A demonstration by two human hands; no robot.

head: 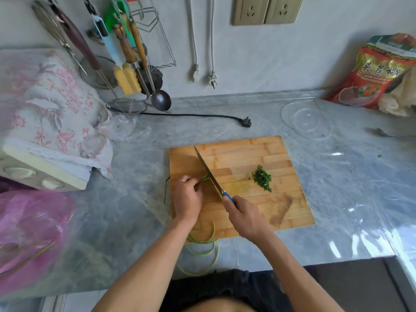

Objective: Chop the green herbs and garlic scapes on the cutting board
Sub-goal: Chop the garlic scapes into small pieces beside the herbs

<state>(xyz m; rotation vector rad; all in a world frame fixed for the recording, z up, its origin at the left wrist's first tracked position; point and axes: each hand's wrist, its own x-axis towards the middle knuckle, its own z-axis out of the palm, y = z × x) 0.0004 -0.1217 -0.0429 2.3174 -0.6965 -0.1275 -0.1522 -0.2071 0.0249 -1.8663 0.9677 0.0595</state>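
Grey marbled tabletop (337,176) spans the view, backed by a grey wall with hanging utensils at upper left. Floral cloth (51,104) covers an appliance at the left edge; pink plastic bag (29,233) lies below it at near left. Red printed food bag (373,70) leans at the far right corner. Bamboo cutting board (258,154) sits centre, flat on the tabletop. Clear glass dish (306,119) stands beyond the board's right corner, apart from it. Black power cord with plug (246,122) lies behind the board. Left hand (188,197) rests on the board's left part, fingers curled, pinching the garlic scapes (203,179) against the wood; a ring shows on one finger. Long curled ends of the scapes trail off the board's near edge onto the tabletop. Right hand (244,218) grips the blue handle of the knife (208,171), fingers wrapped closed around it; blade edge is at the scapes just beside the left fingertips, tip pointing away. Pile of chopped green herbs (262,177) lies right of the blade, apart from it, on the board's middle.
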